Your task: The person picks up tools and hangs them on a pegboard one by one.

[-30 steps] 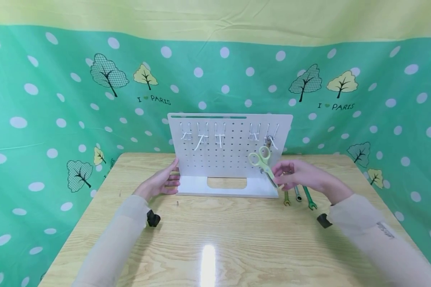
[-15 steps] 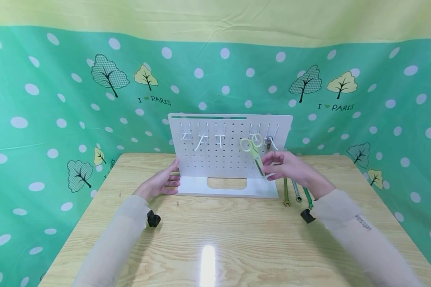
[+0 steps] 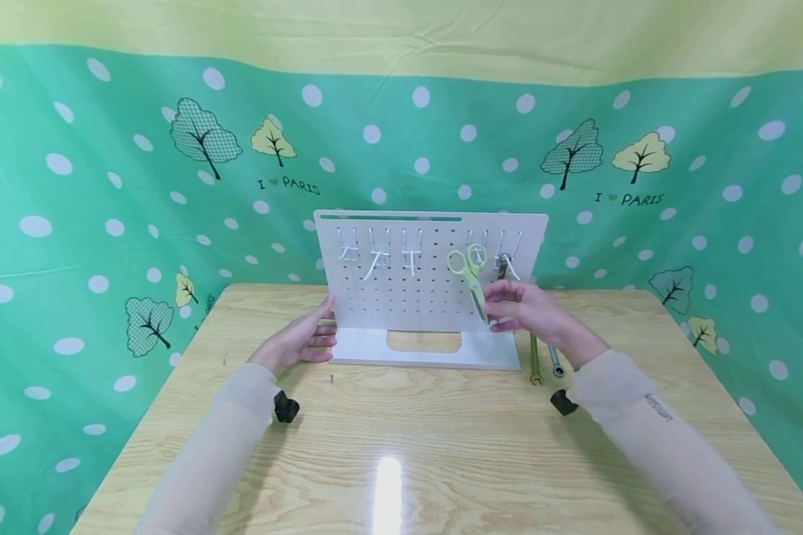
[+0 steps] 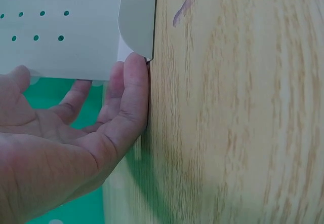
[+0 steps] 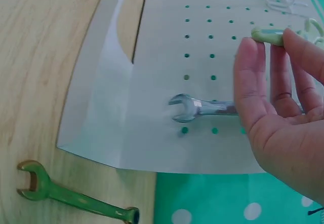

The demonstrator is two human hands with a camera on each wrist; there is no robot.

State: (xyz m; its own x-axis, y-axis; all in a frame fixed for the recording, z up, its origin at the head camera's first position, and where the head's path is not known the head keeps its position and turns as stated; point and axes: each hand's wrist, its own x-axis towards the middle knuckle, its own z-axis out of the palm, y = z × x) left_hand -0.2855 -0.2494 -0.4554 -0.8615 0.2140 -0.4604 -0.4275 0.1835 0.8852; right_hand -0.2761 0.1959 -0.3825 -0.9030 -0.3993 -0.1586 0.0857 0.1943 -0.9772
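At pegboard (image 3: 401,297) front, R side: my right hand (image 3: 525,312) pinches the scissors (image 3: 470,279) by the blade end, green loops up, right at the white hook (image 3: 476,245) 2nd from the R edge. Loops look level w/ the hook; can't tell if one is over it yet. My left hand (image 3: 301,340) lies flat w/ fingers straight against the board's L edge and base, bracing it, gripping nothing. One silver wrench (image 5: 202,107) hangs on the far-R hook; two more wrenches (image 3: 542,360) lie on the table (image 3: 401,446) just R of the base. Step, I'd say: hanging scissors on hook. Next move prob needs a handle loop fed over the hook tip, let down till it seats, then fingers eased off w/o knocking the hung wrench.
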